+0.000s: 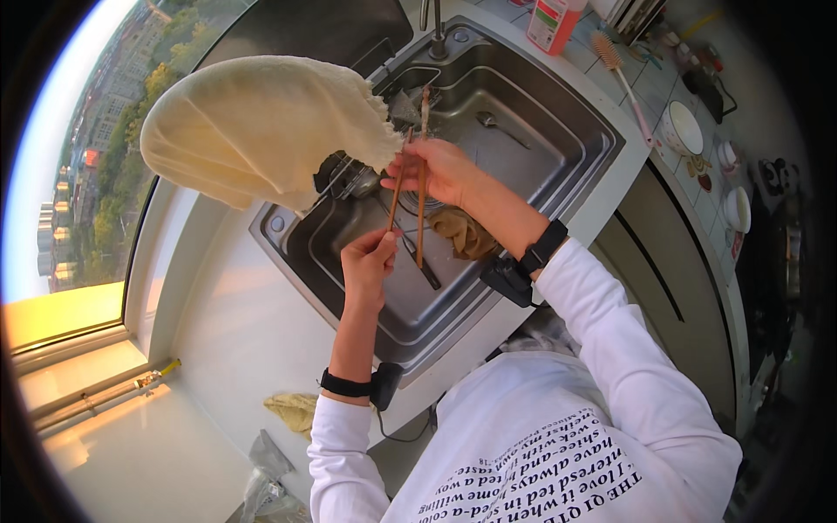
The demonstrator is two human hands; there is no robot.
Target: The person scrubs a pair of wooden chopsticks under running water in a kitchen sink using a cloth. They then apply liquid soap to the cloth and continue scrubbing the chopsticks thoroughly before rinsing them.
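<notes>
Over the stainless steel sink [523, 140], my left hand [371, 261] pinches the lower end of a wooden chopstick [396, 196]. That chopstick slants up past the fingers of my right hand [438, 171]. My right hand grips a second wooden chopstick [421, 225], whose upper part looks pale and worn. Below my hands, a dark-handled utensil [424, 263] lies on the sink floor, its far end partly hidden. A crumpled brown cloth [463, 232] sits beside my right wrist. Farther back in the basin lies a metal spoon [502, 127].
A cream cloth [261, 124] drapes over something beside a wire rack [350, 180] at left. Behind stands the faucet [438, 42]. Along the right counter are a bottle of pink liquid [552, 26], a brush [621, 78] and a white bowl [682, 129]. A window [98, 163] is at left.
</notes>
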